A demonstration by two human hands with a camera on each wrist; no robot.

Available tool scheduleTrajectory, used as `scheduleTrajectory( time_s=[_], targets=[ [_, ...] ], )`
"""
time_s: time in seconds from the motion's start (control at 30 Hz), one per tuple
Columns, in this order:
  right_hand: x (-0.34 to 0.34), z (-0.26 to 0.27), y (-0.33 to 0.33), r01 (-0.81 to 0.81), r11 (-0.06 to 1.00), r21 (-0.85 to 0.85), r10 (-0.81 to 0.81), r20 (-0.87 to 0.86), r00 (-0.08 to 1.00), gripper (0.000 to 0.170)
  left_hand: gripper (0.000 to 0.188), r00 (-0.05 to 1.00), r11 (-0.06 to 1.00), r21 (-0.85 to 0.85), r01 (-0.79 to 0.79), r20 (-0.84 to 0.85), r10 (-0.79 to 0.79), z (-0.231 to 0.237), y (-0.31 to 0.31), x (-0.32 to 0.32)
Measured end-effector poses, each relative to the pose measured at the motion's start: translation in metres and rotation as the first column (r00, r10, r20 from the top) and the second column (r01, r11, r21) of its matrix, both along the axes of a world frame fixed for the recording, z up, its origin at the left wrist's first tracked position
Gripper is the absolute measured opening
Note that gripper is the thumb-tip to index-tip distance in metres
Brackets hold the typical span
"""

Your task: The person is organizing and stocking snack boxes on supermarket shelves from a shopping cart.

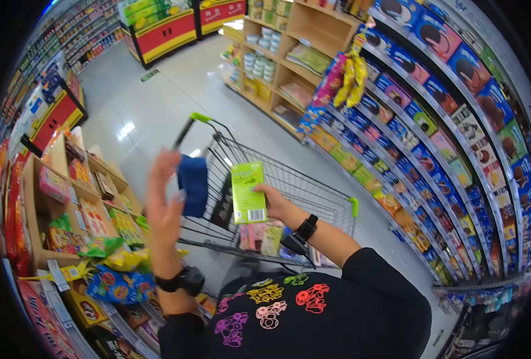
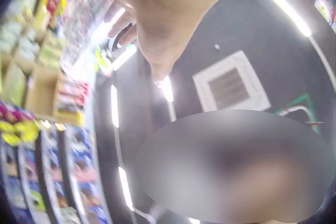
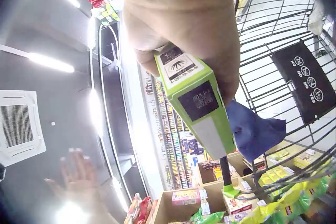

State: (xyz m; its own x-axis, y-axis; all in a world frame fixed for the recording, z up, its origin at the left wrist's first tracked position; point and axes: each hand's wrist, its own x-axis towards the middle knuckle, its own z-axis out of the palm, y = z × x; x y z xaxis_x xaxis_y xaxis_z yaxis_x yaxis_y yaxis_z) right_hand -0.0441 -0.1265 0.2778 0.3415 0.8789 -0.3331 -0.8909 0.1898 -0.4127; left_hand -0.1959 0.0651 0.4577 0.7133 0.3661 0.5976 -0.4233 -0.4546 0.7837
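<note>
My right hand (image 1: pixel 272 202) grips a light-green carton (image 1: pixel 247 188) along its side, over the shopping cart. A barcode shows low on the carton's face; the right wrist view shows its end, with a black printed panel (image 3: pixel 198 101). My left hand (image 1: pixel 165 200), slightly blurred in the head view, is raised left of the carton with nothing in it. Its fingers spread apart in the right wrist view. Right beside it, a dark blue cloth (image 1: pixel 192 185) hangs at the wire cart (image 1: pixel 301 182).
Pink and green packets (image 1: pixel 259 238) lie in the cart. Close on the left stands a wooden snack display (image 1: pixel 35 206) with hanging bags (image 1: pixel 122 284). A long shelf of boxed biscuits (image 1: pixel 421 137) runs down the right. Wooden shelves (image 1: pixel 304 39) stand ahead, beside pale floor (image 1: pixel 175 90).
</note>
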Motion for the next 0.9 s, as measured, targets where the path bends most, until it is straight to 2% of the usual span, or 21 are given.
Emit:
scheduleTrajectory(
  time_s=[0.03, 0.07, 0.1, 0.13, 0.2, 0.27, 0.3, 0.47, 0.57, 0.77, 0.83, 0.9],
  targets=[
    [-0.005, -0.003, -0.015, -0.015, 0.999, 0.044, 0.015, 0.010, 1.000, 0.044, 0.089, 0.987, 0.992, -0.086, 0.091, 0.138, -0.079, 0.036, -0.024, -0.008],
    [-0.014, -0.005, -0.032, -0.003, 0.999, 0.046, 0.003, -0.008, 1.000, 0.045, 0.109, 0.957, 0.986, -0.130, 0.105, 0.283, -0.065, 0.072, -0.057, -0.013],
    [-0.024, -0.003, -0.051, 0.025, 0.999, 0.027, -0.025, 0.000, 1.000, 0.045, 0.102, 0.929, 0.981, 0.140, 0.134, 0.327, -0.173, 0.097, -0.070, -0.023],
    [-0.035, 0.001, -0.070, 0.021, 1.000, 0.018, -0.021, -0.009, 1.000, 0.045, 0.102, 0.899, 0.952, 0.270, 0.143, 0.368, -0.239, 0.115, -0.085, -0.033],
    [-0.057, 0.011, -0.106, 0.042, 0.999, -0.006, -0.042, -0.003, 0.999, 0.046, 0.101, 0.868, 0.906, 0.383, 0.179, 0.373, -0.328, 0.127, -0.124, -0.050],
    [-0.079, 0.030, -0.140, 0.099, 0.995, -0.031, -0.098, 0.036, 0.995, 0.046, 0.100, 0.865, 0.885, 0.415, 0.211, 0.342, -0.367, 0.127, -0.157, -0.068],
    [-0.088, 0.041, -0.156, 0.078, 0.994, 0.073, -0.082, 0.052, 0.995, 0.046, 0.099, 0.863, 0.876, 0.428, 0.222, 0.331, -0.381, 0.125, -0.172, -0.075],
    [-0.113, 0.035, -0.226, 0.201, 0.977, -0.068, -0.195, 0.094, 0.976, 0.046, 0.097, 0.843, 0.855, 0.451, 0.256, 0.328, -0.426, 0.115, -0.220, -0.094],
    [-0.123, 0.039, -0.253, 0.211, 0.977, -0.015, -0.209, 0.111, 0.972, 0.054, 0.096, 0.827, 0.847, 0.458, 0.270, 0.341, -0.448, 0.114, -0.243, -0.099],
    [-0.141, 0.079, -0.287, 0.266, 0.963, 0.035, -0.266, 0.245, 0.932, 0.056, 0.093, 0.802, 0.822, 0.455, 0.342, 0.315, -0.508, 0.121, -0.283, -0.093],
    [-0.142, 0.091, -0.299, 0.240, 0.958, 0.159, -0.267, 0.184, 0.946, 0.056, 0.093, 0.808, 0.813, 0.431, 0.393, 0.260, -0.528, 0.120, -0.302, -0.081],
    [-0.138, 0.089, -0.308, 0.265, 0.931, 0.252, -0.299, 0.109, 0.948, 0.056, 0.092, 0.841, 0.814, 0.355, 0.460, 0.122, -0.528, 0.109, -0.315, -0.056]
  ],
)
